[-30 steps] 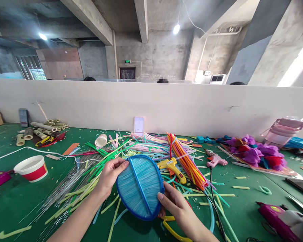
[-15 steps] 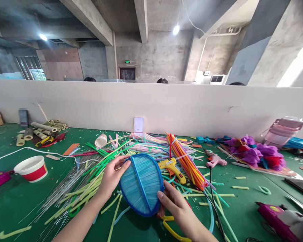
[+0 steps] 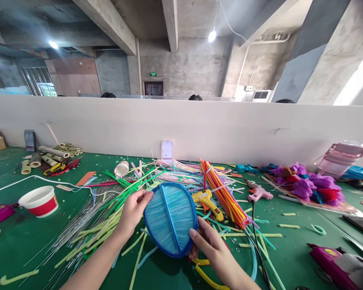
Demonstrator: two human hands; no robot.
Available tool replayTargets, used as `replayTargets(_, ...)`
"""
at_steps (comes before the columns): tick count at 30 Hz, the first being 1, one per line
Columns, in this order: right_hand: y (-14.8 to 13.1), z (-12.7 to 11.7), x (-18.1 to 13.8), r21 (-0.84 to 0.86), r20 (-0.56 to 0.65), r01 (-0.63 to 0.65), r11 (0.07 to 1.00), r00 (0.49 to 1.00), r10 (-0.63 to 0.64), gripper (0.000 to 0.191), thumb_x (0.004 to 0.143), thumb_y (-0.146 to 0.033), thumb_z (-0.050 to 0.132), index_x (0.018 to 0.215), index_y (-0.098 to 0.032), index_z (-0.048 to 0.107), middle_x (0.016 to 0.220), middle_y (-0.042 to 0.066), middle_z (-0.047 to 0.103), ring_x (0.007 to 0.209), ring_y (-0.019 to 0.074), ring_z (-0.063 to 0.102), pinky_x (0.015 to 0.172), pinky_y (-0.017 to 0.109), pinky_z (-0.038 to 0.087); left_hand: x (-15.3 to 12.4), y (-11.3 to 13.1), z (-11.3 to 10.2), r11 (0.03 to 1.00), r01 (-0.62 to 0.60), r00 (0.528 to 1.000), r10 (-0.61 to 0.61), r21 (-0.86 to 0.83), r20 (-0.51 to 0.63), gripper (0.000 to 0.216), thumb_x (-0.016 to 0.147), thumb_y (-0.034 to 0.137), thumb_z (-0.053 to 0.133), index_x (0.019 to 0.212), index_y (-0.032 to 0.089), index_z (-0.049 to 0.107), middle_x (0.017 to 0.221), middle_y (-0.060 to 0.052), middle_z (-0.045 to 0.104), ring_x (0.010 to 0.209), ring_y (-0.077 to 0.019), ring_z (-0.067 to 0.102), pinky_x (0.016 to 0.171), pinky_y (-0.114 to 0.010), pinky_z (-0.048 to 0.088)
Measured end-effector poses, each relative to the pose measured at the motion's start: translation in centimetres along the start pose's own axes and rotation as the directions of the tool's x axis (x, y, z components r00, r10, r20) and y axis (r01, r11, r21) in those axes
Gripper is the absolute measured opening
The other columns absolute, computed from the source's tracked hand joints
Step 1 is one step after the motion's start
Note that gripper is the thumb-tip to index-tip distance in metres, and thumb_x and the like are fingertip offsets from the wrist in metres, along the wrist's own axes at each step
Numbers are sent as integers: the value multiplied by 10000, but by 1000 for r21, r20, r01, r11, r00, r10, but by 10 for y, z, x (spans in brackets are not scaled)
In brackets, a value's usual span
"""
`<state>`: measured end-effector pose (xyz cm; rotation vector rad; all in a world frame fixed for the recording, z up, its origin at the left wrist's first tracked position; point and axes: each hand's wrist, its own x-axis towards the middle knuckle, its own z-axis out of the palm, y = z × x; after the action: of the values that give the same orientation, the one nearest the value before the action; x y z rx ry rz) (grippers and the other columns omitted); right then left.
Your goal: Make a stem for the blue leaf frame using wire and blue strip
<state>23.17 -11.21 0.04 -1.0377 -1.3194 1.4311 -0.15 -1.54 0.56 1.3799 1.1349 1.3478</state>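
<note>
I hold a blue oval leaf-shaped piece, wound with light blue thread on a dark blue pipe-cleaner frame with a centre rib, above the green table. My left hand grips its upper left edge with thumb and fingers. My right hand pinches its lower right edge. A thin wire sticks up from the top of the piece.
Loose pipe cleaners and wires cover the table middle, with an orange bundle. A yellow glue gun and a pink one lie behind. A red-white cup stands left. Purple flowers lie right.
The blue piece shifted slightly up and to the right and turned a little in my hands. Both hands kept their grip.
</note>
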Motion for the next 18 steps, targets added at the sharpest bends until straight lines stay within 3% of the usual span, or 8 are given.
replayTargets(7, 4, 0, 0, 8, -30, 18, 1000, 999, -18, 466, 883, -638, 613, 1016, -196, 544, 665, -23, 605, 638, 163, 590, 648, 299, 478, -2, 3, 1, 995, 32, 999, -36, -89, -40, 427, 789, 599, 704, 863, 181, 748, 804, -39, 721, 755, -198, 613, 667, -259, 446)
replayTargets(11, 3, 0, 1, 13, -68, 37, 999, 997, -36, 429, 888, -615, 623, 989, -204, 551, 669, -27, 605, 630, 152, 575, 643, 288, 477, -3, 9, -1, 979, 131, 991, -125, -154, 45, 441, 791, 620, 686, 883, 193, 743, 856, -51, 729, 787, -207, 637, 647, -264, 480)
replayTargets(18, -1, 0, 1, 1, -75, 39, 999, 996, -39, 412, 891, -600, 625, 959, -203, 537, 662, -17, 614, 628, 163, 581, 638, 303, 481, -1, 4, 3, 986, 116, 993, -113, -118, 35, 360, 709, 512, 804, 756, 164, 725, 683, -11, 655, 655, -152, 569, 579, -224, 433)
